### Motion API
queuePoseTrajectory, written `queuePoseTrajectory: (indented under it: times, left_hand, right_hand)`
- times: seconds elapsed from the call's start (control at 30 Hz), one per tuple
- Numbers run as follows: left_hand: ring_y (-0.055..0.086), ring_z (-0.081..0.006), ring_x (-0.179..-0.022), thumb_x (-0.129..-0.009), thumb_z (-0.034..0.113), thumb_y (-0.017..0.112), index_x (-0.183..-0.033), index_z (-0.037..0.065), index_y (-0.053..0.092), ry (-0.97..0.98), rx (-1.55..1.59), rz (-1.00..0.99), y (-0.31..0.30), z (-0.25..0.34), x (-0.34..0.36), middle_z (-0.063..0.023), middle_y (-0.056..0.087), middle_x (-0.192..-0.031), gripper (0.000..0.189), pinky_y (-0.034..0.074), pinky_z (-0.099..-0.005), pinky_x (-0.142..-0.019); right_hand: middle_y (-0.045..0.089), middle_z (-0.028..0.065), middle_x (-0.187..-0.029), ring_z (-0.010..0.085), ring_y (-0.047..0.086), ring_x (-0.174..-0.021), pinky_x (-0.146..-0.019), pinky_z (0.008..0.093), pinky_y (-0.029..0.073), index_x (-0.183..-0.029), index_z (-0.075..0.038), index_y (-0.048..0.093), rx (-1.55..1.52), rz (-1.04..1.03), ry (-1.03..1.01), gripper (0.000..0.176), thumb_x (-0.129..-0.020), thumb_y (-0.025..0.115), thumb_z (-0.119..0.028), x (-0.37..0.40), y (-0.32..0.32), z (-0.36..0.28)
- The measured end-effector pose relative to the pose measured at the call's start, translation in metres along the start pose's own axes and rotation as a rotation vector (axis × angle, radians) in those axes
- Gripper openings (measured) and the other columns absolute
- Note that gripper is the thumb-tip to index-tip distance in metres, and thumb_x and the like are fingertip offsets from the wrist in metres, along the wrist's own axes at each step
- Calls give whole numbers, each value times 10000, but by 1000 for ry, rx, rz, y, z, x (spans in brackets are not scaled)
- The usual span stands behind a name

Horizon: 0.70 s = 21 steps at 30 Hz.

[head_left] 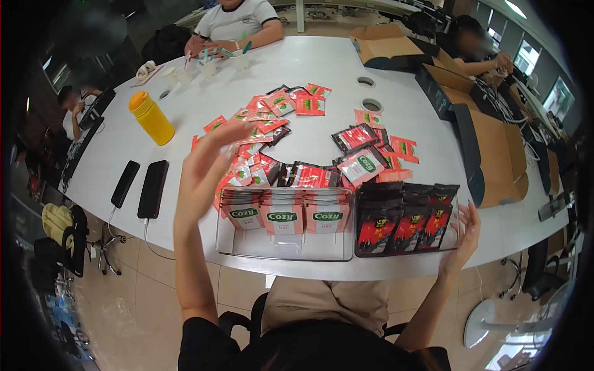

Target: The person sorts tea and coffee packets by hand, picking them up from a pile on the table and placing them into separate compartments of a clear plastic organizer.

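My left hand is raised over the left side of the sachet pile, fingers stretched out and slightly blurred, with nothing visible in it. My right hand lies against the right end of the clear box of black sachets, its fingers extended. In the left clear plastic box, pink Cozy tea sachets stand in three upright rows. The right box holds black and red sachets, also in three rows. Behind the boxes, loose pink sachets and black-and-red sachets lie scattered in an arc.
A yellow bottle and two phones, a larger one and a smaller one, sit at left. Paper cups stand near a person across the white table. Opened cardboard boxes line the right side.
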<state>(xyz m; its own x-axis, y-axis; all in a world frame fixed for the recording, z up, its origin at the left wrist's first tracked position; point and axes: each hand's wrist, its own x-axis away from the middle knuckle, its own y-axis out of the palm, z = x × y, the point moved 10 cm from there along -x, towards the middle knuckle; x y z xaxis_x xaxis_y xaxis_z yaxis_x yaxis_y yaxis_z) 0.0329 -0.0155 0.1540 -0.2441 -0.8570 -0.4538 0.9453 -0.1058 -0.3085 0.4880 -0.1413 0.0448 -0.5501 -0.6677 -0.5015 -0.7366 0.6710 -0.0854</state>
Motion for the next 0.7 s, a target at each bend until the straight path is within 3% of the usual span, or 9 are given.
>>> queuePoseTrajectory:
  times: [0.03,0.13,0.23,0.27,0.37,0.4,0.43,0.7]
  left_hand:
    - [491,-255,-1212,-882,251,569,-1312,2,447,-70,-108,-80,0,-24,-16,-180,554,-1249,511,379,-364,-1010]
    - [473,-278,-1233,-837,231,636,-1309,-13,448,-81,-507,-149,-11,-100,-44,-188,536,-1276,563,357,-373,-1029]
    - [441,-308,-1258,-772,260,712,-1355,-15,386,-92,-668,-97,-14,-160,-51,-199,515,-1295,722,347,-373,-1035]
    - [448,-321,-1250,-719,290,761,-1366,-19,365,-105,-700,-78,-11,-161,-49,-206,493,-1317,819,355,-378,-1027]
    - [460,-317,-1242,-697,305,779,-1366,-27,358,-161,-612,-126,-5,-157,-37,-217,474,-1332,858,367,-375,-1017]
    - [471,-322,-1232,-677,321,791,-1381,9,354,-107,-607,-45,-11,-156,-39,-218,469,-1337,885,382,-375,-1002]
    - [466,-318,-1237,-668,302,796,-1396,44,341,-203,-565,-18,-17,-168,-35,-213,459,-1349,897,384,-373,-1000]
    - [479,-315,-1213,-678,280,787,-1384,64,361,-119,-548,90,-21,-164,-37,-178,498,-1314,852,394,-382,-989]
  right_hand:
    - [551,150,-1178,174,509,-1014,-841,308,418,-1284,26,458,3,-1,1,560,-945,373,-411,1,0,-1]
    - [578,149,-1135,170,517,-978,-825,296,424,-1260,36,483,11,28,-19,524,-932,389,-361,0,2,-9]
    - [580,148,-1134,168,516,-969,-826,295,423,-1262,36,483,40,35,-20,510,-933,387,-341,1,1,-11]
    - [582,144,-1136,165,519,-963,-828,296,421,-1264,33,482,48,33,-25,497,-936,390,-330,1,-1,-7]
    - [581,143,-1137,165,525,-964,-831,296,419,-1267,28,480,30,22,-15,495,-943,383,-334,1,-1,-5]
    - [579,140,-1136,169,533,-969,-839,296,416,-1270,24,478,32,20,-2,486,-960,358,-330,1,1,-4]
    - [577,139,-1132,171,537,-973,-842,293,413,-1269,27,476,26,23,15,476,-975,332,-318,1,0,0]
    - [559,123,-1159,163,532,-998,-857,303,406,-1278,7,479,25,6,32,458,-989,325,-313,3,-1,4]
